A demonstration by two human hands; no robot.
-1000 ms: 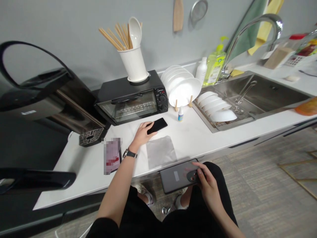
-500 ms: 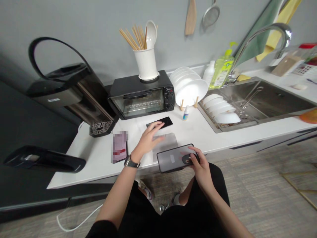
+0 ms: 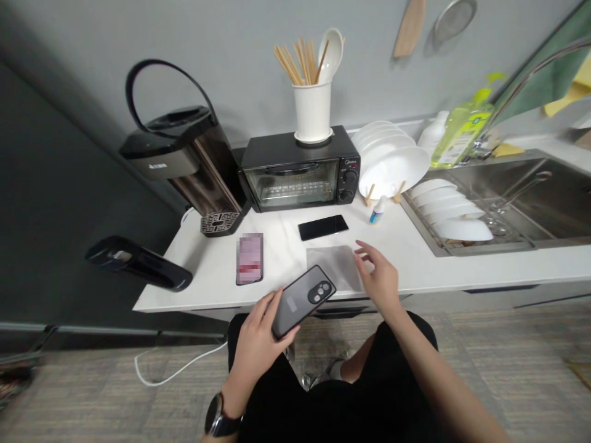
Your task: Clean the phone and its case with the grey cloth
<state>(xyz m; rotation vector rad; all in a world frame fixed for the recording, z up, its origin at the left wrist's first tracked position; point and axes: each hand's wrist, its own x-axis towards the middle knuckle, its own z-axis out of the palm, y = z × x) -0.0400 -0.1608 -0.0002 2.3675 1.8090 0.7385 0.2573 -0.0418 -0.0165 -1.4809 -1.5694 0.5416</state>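
My left hand (image 3: 259, 335), with a dark watch on its wrist, grips a translucent phone case (image 3: 295, 306) with a black rim and a camera cutout. Whether a phone sits inside the case cannot be made out. My right hand (image 3: 379, 280) is just right of it, fingers apart, over the edge of a thin grey translucent sheet (image 3: 335, 264) on the counter. Behind the sheet lies a black phone (image 3: 323, 227). A second phone (image 3: 250, 258) with a pinkish screen lies to the left. A small white bottle with a blue label (image 3: 377, 210) stands behind my right hand.
On the white counter (image 3: 203, 289) stand a dark dispenser (image 3: 203, 166), a black toaster oven (image 3: 295, 181) bearing a utensil holder (image 3: 313, 111), and racked white plates (image 3: 392, 166). A black bottle-like object (image 3: 143, 264) juts over the left edge. Bowls (image 3: 450, 206) sit by the sink (image 3: 554, 203).
The case has passed from my right hand to my left and is now tilted. My right hand has let go and moved over the sheet. The view has shifted left.
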